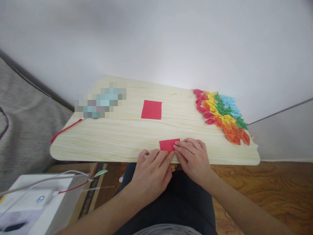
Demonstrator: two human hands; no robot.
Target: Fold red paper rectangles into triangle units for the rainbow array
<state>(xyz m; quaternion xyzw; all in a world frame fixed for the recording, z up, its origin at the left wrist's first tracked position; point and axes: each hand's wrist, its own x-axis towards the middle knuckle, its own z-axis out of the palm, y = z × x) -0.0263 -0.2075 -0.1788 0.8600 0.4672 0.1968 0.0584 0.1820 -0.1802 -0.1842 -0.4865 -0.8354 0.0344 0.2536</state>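
Observation:
A folded piece of red paper [167, 144] lies at the front edge of the pale wooden table [117, 137]. My left hand [154, 169] has its fingertips on the paper's near edge, fingers bent and close together, thumb partly hidden. My right hand [194, 158] pinches the paper's right side, its fingertips meeting those of my left hand. Part of the paper is covered by my fingers. Beyond my hands, a flat red paper square [151, 110] rests by itself near the middle of the table.
Rows of folded paper pieces [220, 111] in red, orange, yellow, green and blue lie at the right. At the left is a blurred-out pale blue object [102, 101] with a red cable [66, 130]. A white box [61, 199] with cables stands below left. A white wall [156, 42] rises behind.

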